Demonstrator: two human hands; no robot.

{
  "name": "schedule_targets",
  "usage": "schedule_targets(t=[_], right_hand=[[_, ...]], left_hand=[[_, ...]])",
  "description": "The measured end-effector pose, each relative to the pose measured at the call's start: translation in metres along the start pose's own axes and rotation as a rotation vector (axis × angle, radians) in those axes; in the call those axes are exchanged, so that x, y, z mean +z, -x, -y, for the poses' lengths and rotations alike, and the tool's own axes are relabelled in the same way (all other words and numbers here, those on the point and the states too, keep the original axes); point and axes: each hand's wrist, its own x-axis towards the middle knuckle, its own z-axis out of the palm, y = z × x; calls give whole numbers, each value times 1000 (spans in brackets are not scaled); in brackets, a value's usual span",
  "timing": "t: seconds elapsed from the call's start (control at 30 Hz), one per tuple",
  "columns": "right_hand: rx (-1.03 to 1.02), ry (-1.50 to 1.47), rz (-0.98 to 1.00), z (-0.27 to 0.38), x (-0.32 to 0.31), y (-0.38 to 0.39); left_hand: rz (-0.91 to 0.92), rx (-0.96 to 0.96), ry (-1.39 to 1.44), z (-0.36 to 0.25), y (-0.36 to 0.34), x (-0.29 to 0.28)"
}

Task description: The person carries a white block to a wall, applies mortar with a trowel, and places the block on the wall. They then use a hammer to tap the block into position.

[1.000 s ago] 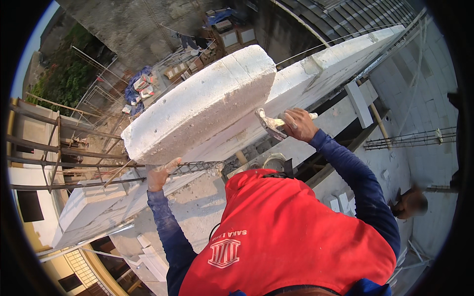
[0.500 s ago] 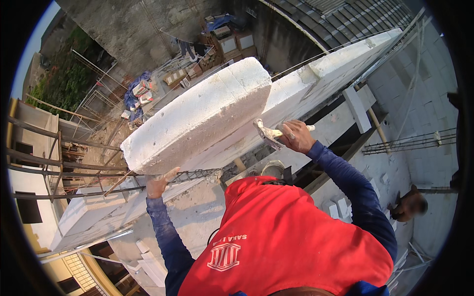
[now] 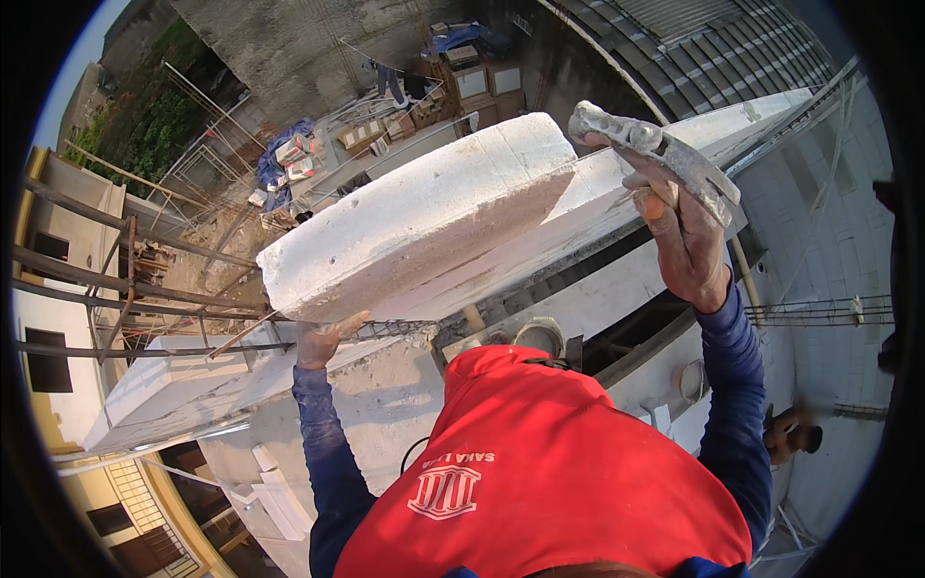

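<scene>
A large white lightweight concrete block [image 3: 424, 202] lies along the top of a white block wall [image 3: 761, 108]. My left hand [image 3: 326, 339] grips the near lower edge of the block's left end; part of its fingers is hidden by the block. My right hand [image 3: 686, 246] is closed around a hammer [image 3: 665, 152], raised above the wall beyond the block's right end. The hammer's head is grey and crusted with pale dust. Most of its handle is hidden behind the head and my fingers. The hammer looks apart from the block.
A round bucket [image 3: 540, 332] stands close in front of me, below the wall. Steel rebars [image 3: 819, 315] stick out at the right, where another person [image 3: 792, 433] is lower down. Dark scaffold poles [image 3: 145, 289] cross the left side. Beyond the wall is a drop to a cluttered yard.
My right hand has lifted the hammer up and to the right, away from the block's near face. My left hand stays at the block's left end. The whole view has shifted slightly.
</scene>
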Motion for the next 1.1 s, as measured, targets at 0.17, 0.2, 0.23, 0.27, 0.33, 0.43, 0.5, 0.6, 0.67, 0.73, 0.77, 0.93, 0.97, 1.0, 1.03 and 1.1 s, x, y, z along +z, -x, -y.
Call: schedule_targets(t=[0.17, 0.2, 0.23, 0.27, 0.33, 0.43, 0.5, 0.6, 0.67, 0.73, 0.77, 0.93, 0.97, 1.0, 1.03, 1.1], right_hand=[[181, -63, 220, 27, -1, -39], [145, 72, 292, 27, 4, -44], [190, 48, 347, 29, 6, -46], [243, 67, 400, 30, 7, -47], [272, 84, 417, 32, 9, -50], [338, 29, 330, 40, 11, -49], [315, -94, 307, 47, 9, -46], [291, -163, 387, 51, 6, -36], [156, -203, 457, 47, 17, -22], [167, -168, 740, 40, 27, -3], [125, -202, 777, 37, 40, 9], [125, -150, 836, 32, 126, 77], [107, -146, 808, 31, 137, 86], [98, -131, 782, 31, 145, 93], [52, -147, 724, 30, 152, 97], [-37, -170, 603, 26, 163, 96]], left_hand=[[226, -446, 743, -5, -27, -25], [172, -336, 543, -5, -31, -28], [167, -307, 486, -6, -34, -31], [171, -269, 440, -5, -36, -33], [159, -251, 370, -6, -40, -35], [147, -334, 473, -7, -47, -43], [67, -580, 910, -7, -53, -48], [63, -689, 1112, -7, -56, -48], [-51, -484, 814, -4, -46, -38], [114, -599, 990, -5, -28, -22], [78, -476, 818, -3, -20, -10], [-50, 63, 196, 13, -4, 20], [-40, 57, 210, 13, -6, 15], [8, -17, 302, 11, -11, 8], [49, -95, 392, 10, -17, -2], [188, -356, 701, 6, -28, -23]])
